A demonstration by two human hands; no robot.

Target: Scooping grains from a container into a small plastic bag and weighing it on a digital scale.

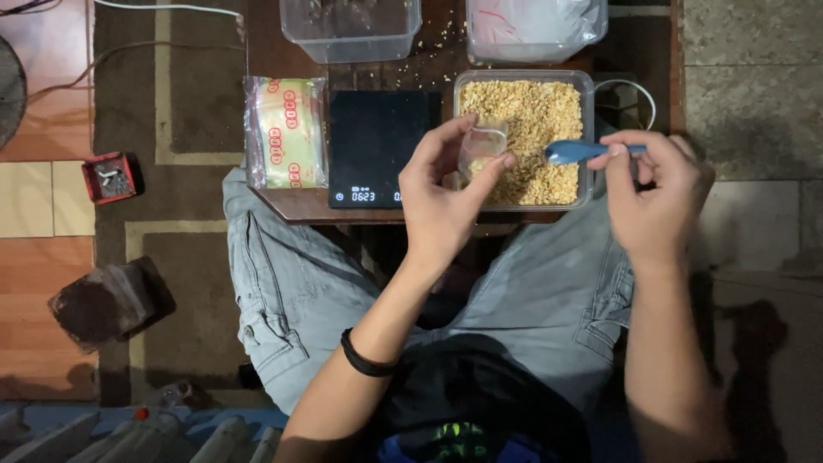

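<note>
Closest up it's just a lap in pale grey jeans and a forearm with a black wristband, and from there both hands reach out over a small dark wooden desk. The left hand is pinched around a little clear plastic cup, holding it over the near edge of a clear rectangular tub of yellowish crumbly grain, right beside a black digital scale with its display lit. The right hand grips a blue plastic spoon by the handle, bowl hovering over the tub's right side, and there's a cellophane pack of pale yellow wrappers with red markings sitting left of the scale.
</note>
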